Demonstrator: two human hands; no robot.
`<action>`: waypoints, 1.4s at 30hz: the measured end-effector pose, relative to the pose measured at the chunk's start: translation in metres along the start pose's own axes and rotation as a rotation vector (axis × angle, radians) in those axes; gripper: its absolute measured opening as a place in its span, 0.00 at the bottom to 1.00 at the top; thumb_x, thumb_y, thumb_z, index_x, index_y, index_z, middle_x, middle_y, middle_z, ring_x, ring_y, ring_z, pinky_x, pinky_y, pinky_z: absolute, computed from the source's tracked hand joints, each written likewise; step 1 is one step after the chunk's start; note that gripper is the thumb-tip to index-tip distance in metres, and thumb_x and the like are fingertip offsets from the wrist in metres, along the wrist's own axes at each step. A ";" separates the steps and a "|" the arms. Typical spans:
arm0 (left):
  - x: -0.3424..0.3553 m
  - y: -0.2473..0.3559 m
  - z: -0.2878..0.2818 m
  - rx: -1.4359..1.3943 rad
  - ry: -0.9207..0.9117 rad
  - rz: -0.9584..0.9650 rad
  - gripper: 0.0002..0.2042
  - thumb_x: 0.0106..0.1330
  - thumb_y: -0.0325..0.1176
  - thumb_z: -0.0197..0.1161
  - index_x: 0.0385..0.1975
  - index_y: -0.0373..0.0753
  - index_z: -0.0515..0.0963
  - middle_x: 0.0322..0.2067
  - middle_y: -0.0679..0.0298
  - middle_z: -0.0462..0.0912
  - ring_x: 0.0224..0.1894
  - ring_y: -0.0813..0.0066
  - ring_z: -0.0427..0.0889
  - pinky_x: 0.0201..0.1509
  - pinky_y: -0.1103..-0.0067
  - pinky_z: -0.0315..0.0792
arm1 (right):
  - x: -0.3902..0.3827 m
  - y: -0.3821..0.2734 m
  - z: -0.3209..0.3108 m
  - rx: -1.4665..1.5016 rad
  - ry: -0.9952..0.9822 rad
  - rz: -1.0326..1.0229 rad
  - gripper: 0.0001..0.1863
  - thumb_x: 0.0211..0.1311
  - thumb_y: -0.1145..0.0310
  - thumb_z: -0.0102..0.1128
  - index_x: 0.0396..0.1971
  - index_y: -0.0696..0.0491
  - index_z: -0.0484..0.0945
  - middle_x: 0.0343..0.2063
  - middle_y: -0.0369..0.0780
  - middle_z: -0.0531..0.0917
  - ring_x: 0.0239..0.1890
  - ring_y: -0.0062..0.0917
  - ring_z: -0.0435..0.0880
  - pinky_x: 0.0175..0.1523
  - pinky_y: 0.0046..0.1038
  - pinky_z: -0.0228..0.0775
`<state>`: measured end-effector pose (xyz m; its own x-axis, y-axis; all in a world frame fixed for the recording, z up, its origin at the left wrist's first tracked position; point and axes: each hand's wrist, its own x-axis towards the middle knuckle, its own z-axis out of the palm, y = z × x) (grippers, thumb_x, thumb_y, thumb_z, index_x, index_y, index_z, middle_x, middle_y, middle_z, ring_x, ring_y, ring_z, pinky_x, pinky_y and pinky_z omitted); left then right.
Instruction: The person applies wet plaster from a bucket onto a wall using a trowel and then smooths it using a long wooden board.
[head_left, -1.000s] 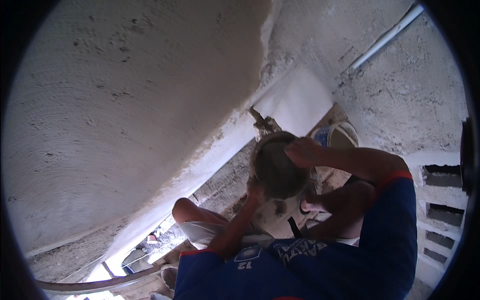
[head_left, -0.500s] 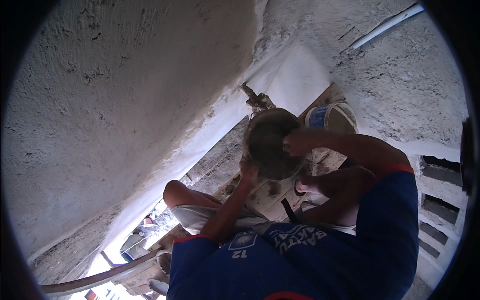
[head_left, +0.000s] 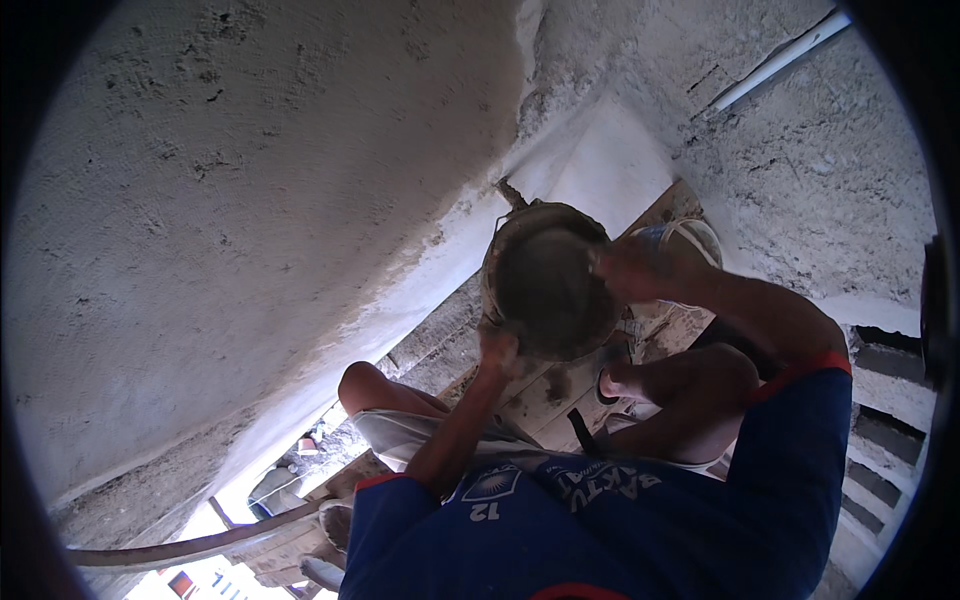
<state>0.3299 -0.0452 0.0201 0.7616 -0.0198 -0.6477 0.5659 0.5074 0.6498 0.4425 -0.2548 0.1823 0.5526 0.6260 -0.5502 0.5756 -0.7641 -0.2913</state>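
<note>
A round, mortar-smeared bucket is tipped so that its dark grey inside faces me, above the wooden planks. My left hand is closed on its near left edge. At the right side of the bucket's mouth is my right hand, its fingers curled and blurred by motion; whatever it may hold is too dark and smeared to make out. A thin wire handle runs along the bucket's left side.
Wooden planks lie under my feet. A white and blue pail stands behind my right hand. A rough plastered wall rises on the left, another on the right. A curved bar crosses the lower left, above a bright drop.
My right hand has shifted slightly right and up at the bucket's mouth. The bucket appears turned a little more toward me, with my left hand still on its edge.
</note>
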 end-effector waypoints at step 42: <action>-0.132 0.181 0.096 -0.376 0.059 0.231 0.14 0.50 0.20 0.58 0.37 0.36 0.68 0.29 0.67 0.72 0.29 0.79 0.73 0.31 0.80 0.70 | -0.077 0.011 -0.138 0.018 0.399 -0.158 0.17 0.54 0.55 0.54 0.34 0.54 0.70 0.18 0.48 0.78 0.22 0.42 0.79 0.25 0.40 0.71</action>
<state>0.3627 -0.0334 0.2613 0.8288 0.1748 -0.5316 0.2204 0.7713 0.5971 0.4895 -0.2900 0.3301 0.6502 0.7442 -0.1529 0.6634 -0.6542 -0.3633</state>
